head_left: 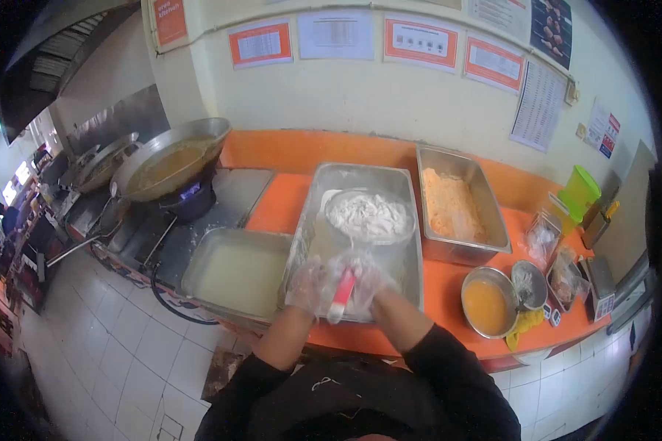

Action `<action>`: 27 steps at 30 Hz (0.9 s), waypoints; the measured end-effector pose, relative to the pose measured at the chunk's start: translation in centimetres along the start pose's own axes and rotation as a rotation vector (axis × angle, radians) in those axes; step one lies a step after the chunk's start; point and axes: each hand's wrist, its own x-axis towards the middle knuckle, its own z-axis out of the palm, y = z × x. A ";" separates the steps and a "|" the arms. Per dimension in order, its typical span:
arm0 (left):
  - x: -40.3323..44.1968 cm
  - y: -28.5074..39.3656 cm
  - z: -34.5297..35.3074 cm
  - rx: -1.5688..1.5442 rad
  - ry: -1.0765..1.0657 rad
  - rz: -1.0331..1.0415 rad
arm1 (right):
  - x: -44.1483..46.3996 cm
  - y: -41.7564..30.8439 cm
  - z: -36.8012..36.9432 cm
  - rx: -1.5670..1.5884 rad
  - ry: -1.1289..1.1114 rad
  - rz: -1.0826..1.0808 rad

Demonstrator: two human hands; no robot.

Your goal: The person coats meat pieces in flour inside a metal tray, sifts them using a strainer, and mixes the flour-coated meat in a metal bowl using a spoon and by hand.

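Observation:
A large metal tray (413, 283) holds a round container of white floury pieces (368, 215). Over the tray's near part are both my hands, in clear plastic gloves. My left hand (309, 287) is at the left, beside a red and white object (342, 290); its fingers are blurred. My right hand (360, 279) is close to the same object, on its upper right side, with white flour on the glove. Which fingers grip the object cannot be made out. Left of the tray sits a rectangular pan of pale liquid (239, 270).
A deep metal pan (467, 253) with orange-coloured food stands right of the tray. Farther right are a bowl of orange liquid (487, 305), a smaller bowl (528, 285), a yellow cloth (524, 328) and a scale (602, 290). A wok of oil (171, 165) stands at the left.

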 end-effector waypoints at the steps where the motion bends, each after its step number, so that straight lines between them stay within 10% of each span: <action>1: -1.2 1.9 1.9 0.050 0.047 -0.030 | -0.4 -0.1 0.3 -0.332 -0.007 -0.277; 5: -3.4 2.2 3.2 0.146 0.178 -0.082 | 0.2 8.1 1.3 1.423 -0.155 0.800; 7: -2.5 3.5 3.5 0.235 0.133 -0.090 | 1.5 0.6 0.7 1.057 0.129 0.916; 10: -1.6 4.0 3.3 0.077 0.179 -0.188 | -0.9 1.8 3.9 0.714 -0.023 0.321; 13: -2.4 2.3 1.6 0.013 0.148 -0.142 | -0.2 3.7 3.1 1.561 -0.136 0.971; 14: -4.2 4.9 4.8 0.064 0.146 -0.157 | -1.1 7.3 6.7 1.415 0.166 0.922; 17: -4.5 6.6 6.4 0.089 0.034 -0.078 | -1.4 0.5 4.7 0.794 -0.036 0.387; 20: -4.2 4.8 5.4 -0.017 0.153 -0.140 | -0.4 3.8 4.0 1.248 -0.078 0.792; 24: -5.3 6.6 5.8 0.101 -0.022 -0.127 | -1.3 0.9 4.8 0.693 -0.030 0.351; 27: -2.5 3.5 3.5 0.026 0.110 -0.137 | 0.6 2.8 3.5 1.107 -0.073 0.717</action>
